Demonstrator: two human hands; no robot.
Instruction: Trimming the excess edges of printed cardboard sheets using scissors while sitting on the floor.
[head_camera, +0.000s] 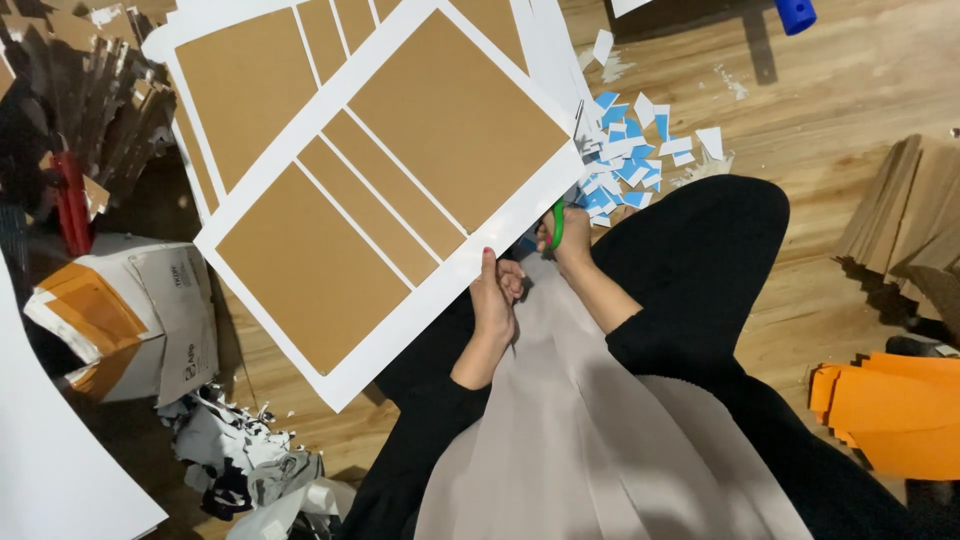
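The left hand (494, 300) pinches the lower edge of a large white sheet printed with brown rectangular panels (400, 190), thumb on top, holding it tilted above the person's lap. The right hand (572, 238) is closed around green-handled scissors (557, 222) at the sheet's right edge. Just beyond, a pile of small blue and white paper offcuts (625, 155) lies on the wooden floor (830, 90), with an orange paper stack (890, 410) at right.

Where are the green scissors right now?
In the head view the green scissors are right of centre, in the right hand, at the cardboard sheet's lower right edge, beside the paper scraps.
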